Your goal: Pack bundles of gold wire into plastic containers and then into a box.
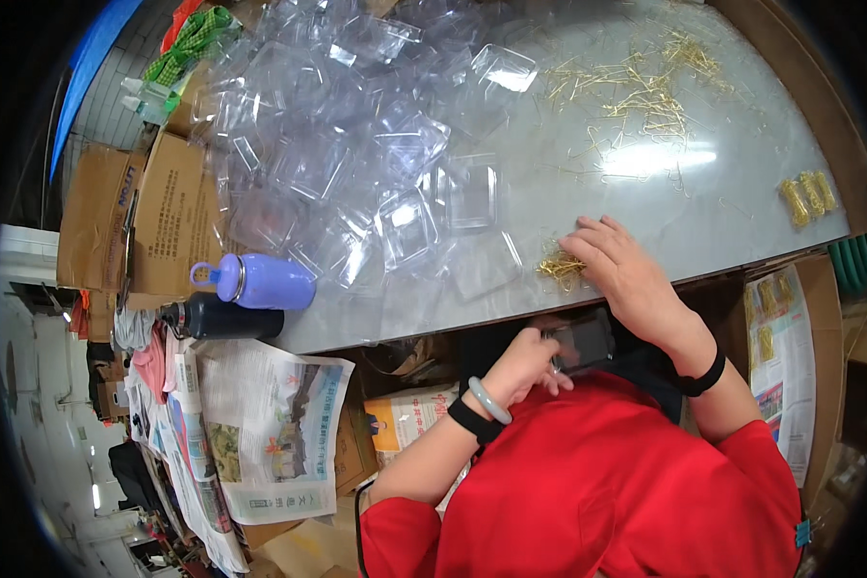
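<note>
Red shirt (pixel 597 472) of the seated person lies nearest the camera, facing the near edge of a grey table (pixel 511 332). Right hand (pixel 618 270) is over the near edge of the table, right of its middle, fingers bent and lying side by side, their tips at a small bunch of gold wire hooks (pixel 557 267); the thumb is hidden, so whether any hook is pinched cannot be told. Left hand (pixel 528 364) is below the near edge, before the person's body, with fingers curled beside a clear plastic box (pixel 586 343); contact is probable, but the firmness of any grip cannot be determined. Black bands (pixel 476 421) are worn at both wrists, with a pale bangle (pixel 489 400) on the left. Clear plastic containers (pixel 409 229) lie in an overlapping heap from the far edge of the table down its left half. Loose gold hooks (pixel 645 101) are scattered toward the far right part. Three gold bundles (pixel 808 198) sit side by side close to the near right corner. At the near left corner are a purple bottle (pixel 272 281) and, touching or just beside it, a black bottle (pixel 231 317). Cardboard cartons (pixel 173 217) adjoin the left edge. Below the right end of the near edge, further gold packets (pixel 767 299) rest on printed paper (pixel 790 380).
</note>
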`<state>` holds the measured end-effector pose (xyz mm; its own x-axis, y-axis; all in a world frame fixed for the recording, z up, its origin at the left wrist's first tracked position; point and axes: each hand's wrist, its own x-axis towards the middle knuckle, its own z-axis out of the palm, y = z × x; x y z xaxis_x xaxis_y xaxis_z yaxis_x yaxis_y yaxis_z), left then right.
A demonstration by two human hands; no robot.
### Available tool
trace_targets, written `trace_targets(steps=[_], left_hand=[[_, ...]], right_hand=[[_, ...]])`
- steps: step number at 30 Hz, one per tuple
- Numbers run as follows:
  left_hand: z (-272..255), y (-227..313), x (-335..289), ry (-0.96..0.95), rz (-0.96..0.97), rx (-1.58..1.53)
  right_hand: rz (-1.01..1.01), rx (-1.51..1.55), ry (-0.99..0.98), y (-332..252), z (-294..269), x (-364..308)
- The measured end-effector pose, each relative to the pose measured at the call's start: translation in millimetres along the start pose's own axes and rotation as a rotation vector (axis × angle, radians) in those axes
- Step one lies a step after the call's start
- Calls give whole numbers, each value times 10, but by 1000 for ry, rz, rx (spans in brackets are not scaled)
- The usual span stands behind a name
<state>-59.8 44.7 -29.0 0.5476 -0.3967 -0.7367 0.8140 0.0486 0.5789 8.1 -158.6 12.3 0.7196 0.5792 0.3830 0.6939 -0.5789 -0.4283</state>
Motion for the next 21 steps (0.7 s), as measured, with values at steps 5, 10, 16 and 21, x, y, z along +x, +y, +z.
trace_targets(steps=[5, 10, 16, 21], left_hand=[[23, 85, -50, -236, 83, -396], [-76, 58, -199, -353, 151, -434], [-10, -60, -387, -358, 212, -289], [142, 148, -596, -423, 268, -72]], right_hand=[[-23, -9, -22, 4, -36, -34], [-123, 85, -127, -83, -118, -198], [-209, 252, -198, -212, -142, -500], [-158, 391, -131, -266, -231, -551]])
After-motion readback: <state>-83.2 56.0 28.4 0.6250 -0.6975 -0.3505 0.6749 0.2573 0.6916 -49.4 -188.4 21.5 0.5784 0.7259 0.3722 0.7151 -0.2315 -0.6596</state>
